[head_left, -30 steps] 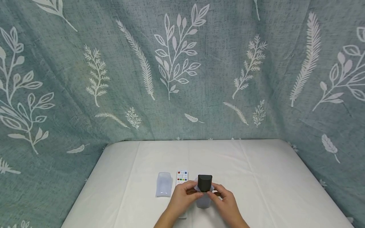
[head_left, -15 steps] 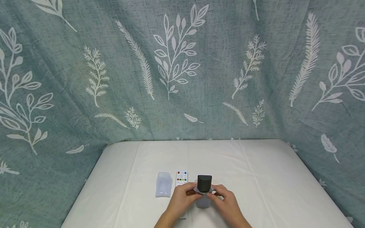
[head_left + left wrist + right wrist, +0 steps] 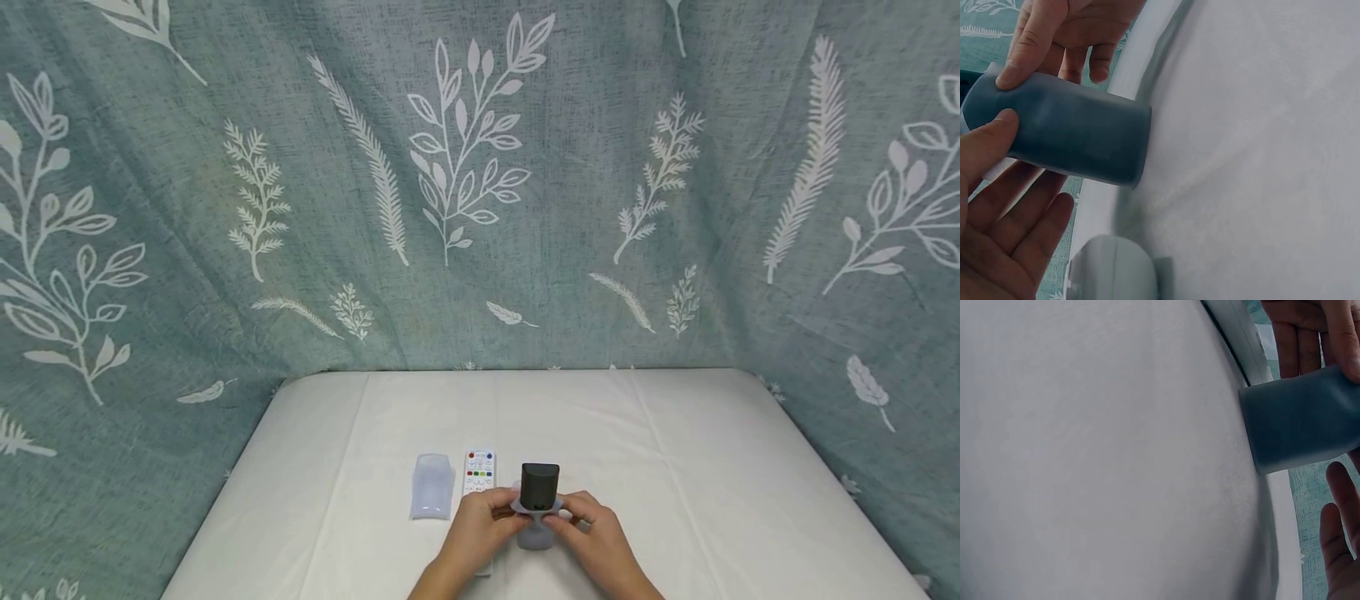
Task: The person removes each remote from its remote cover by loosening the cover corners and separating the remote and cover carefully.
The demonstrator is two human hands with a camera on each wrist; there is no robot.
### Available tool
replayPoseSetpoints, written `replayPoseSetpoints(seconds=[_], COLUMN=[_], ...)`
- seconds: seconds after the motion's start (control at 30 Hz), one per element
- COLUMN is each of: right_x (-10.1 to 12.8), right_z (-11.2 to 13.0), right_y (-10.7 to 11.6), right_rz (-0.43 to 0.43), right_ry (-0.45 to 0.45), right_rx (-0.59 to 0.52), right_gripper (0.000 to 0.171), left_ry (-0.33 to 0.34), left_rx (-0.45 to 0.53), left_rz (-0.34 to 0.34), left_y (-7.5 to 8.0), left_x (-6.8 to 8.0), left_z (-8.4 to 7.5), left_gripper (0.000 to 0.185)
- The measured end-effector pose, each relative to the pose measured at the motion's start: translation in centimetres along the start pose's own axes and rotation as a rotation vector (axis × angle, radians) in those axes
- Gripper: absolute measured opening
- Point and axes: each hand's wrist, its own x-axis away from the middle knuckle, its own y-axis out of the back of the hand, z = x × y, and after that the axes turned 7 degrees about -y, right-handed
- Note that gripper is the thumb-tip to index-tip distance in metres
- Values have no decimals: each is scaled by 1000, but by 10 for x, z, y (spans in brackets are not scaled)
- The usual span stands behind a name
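Note:
A black, flat-faced block-like device (image 3: 539,487) sticks up out of a translucent soft sleeve (image 3: 535,537); what kind of device it is does not show. Through the sleeve wall (image 3: 1079,128) the dark body is visible in both wrist views. My left hand (image 3: 482,527) pinches the sleeve's flared rim from the left, thumb in front. From the right, my right hand (image 3: 596,533) pinches the same rim. The sleeve stands roughly upright, its lower end at or close to the white cloth. My other fingers are spread behind it.
A white remote control (image 3: 479,472) with coloured buttons lies left of the sleeve, partly hidden by my left hand. Farther left lies a second translucent sleeve (image 3: 432,486). White cloth (image 3: 615,425) covers the table, and a green leaf-patterned curtain (image 3: 450,317) hangs behind.
Both hands have shifted slightly down toward me along with the sleeve's rim. The device's top has hardly moved. The white remote and second sleeve stay put.

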Motion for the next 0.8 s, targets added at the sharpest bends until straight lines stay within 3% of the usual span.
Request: replayPoseSetpoints(seconds=[0.47, 0.8], right_x=[-2, -3], right_z=[-4, -3], right_y=[-4, -5], right_rz=[-6, -11], right_ry=[-38, -32], right_rx=[72, 103], right_gripper=[19, 15], left_ry=[-83, -44], left_rx=[-239, -296], left_rz=[22, 58], left_y=[2, 6], left_x=[2, 1], left_z=[1, -1], left_gripper=[27, 28])
